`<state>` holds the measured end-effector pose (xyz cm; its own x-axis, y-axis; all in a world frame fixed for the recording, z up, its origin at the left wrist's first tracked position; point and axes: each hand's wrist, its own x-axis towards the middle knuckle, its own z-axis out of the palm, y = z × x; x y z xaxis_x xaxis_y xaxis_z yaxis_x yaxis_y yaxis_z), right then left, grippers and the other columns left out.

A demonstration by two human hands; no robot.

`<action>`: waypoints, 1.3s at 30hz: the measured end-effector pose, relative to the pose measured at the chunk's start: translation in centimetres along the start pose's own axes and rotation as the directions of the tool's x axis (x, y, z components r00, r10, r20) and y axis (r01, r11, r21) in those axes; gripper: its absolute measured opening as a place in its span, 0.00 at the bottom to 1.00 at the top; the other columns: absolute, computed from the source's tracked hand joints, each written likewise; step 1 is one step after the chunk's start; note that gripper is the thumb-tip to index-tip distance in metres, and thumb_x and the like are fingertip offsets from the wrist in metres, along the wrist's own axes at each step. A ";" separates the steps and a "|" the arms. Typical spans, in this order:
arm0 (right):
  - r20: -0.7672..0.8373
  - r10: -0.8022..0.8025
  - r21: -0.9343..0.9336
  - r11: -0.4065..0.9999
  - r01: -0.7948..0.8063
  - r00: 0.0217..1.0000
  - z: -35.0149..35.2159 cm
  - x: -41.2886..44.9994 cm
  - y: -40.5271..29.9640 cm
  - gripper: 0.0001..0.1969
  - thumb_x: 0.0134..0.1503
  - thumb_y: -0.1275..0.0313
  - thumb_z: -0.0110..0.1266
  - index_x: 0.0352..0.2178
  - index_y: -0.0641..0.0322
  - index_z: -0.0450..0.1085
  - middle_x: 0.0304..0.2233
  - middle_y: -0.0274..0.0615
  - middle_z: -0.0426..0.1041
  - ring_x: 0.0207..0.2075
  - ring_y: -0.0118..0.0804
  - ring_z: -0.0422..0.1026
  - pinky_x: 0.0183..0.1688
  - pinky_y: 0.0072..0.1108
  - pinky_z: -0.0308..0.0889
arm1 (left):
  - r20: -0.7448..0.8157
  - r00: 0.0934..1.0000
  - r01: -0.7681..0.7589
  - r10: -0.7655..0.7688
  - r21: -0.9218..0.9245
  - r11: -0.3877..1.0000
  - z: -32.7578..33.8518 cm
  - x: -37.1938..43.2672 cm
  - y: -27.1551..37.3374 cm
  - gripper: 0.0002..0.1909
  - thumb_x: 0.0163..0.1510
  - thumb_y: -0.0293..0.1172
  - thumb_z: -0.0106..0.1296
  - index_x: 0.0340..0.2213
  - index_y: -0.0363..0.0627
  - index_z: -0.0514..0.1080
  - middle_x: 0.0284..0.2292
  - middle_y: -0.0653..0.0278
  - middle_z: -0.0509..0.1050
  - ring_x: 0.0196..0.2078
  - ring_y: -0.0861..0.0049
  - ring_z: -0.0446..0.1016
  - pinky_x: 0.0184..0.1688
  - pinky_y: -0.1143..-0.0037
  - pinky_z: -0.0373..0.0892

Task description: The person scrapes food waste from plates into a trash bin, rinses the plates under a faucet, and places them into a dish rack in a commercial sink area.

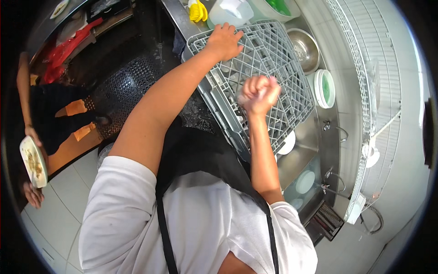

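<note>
A grey plastic dishwasher rack (pixel 273 42) with a lattice face lies across the steel counter in front of me. It seems stacked on another rack, and pale items show dimly through the grid. Flat on its far left corner rests my left hand (pixel 224 42), fingers spread and holding nothing. My right hand (pixel 261 94) is curled over the middle of the lattice and blurred by motion. Something whitish may be in its fist, but the blur hides it. A white plate (pixel 287 143) pokes out from under the rack's right edge.
Beyond the rack are a yellow brush (pixel 196 13), a plastic tub (pixel 229 13) and a steel bowl (pixel 303 51). Right are white tubs (pixel 325 89), taps (pixel 326 125), a water-filled sink (pixel 291 191) and a wire shelf (pixel 362 78). At left another person holds a food dish (pixel 33 161).
</note>
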<state>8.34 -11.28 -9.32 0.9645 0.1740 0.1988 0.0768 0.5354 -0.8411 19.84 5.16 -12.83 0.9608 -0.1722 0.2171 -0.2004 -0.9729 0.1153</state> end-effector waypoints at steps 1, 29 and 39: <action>-0.007 -0.047 -0.014 0.999 0.047 0.999 0.2 -0.1 -1.7 0.29 0.65 0.53 0.31 0.12 0.55 0.49 0.10 0.34 0.48 0.12 0.29 0.45 0.15 0.24 0.42 | -0.006 1.000 -0.012 0.012 0.016 1.000 0.0 0.1 -0.1 0.28 0.59 0.51 0.44 0.55 0.49 0.65 0.48 0.55 0.70 0.54 0.61 0.64 0.53 0.61 0.62; 0.074 0.350 -0.399 0.869 -0.294 0.934 2.0 -0.9 -0.4 0.30 0.65 0.54 0.27 0.11 0.59 0.50 0.09 0.35 0.52 0.11 0.28 0.48 0.15 0.23 0.45 | -0.004 0.999 -0.045 0.045 -0.003 0.999 0.4 0.0 -0.3 0.28 0.58 0.52 0.45 0.55 0.50 0.66 0.48 0.56 0.70 0.53 0.62 0.65 0.52 0.62 0.62; 0.183 -0.062 0.084 0.995 0.047 0.981 0.7 -0.1 -9.7 0.27 0.64 0.54 0.25 0.12 0.54 0.50 0.09 0.34 0.49 0.11 0.29 0.47 0.15 0.23 0.44 | 0.029 0.999 -0.033 0.032 0.011 0.999 0.1 0.1 -0.1 0.29 0.59 0.51 0.44 0.56 0.49 0.64 0.49 0.55 0.69 0.55 0.62 0.64 0.54 0.62 0.62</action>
<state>7.31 -15.90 -0.80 0.8955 0.2884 0.3391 0.1007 0.6108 -0.7853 20.03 5.21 -12.93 0.9590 -0.2082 0.1922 -0.2298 -0.9683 0.0979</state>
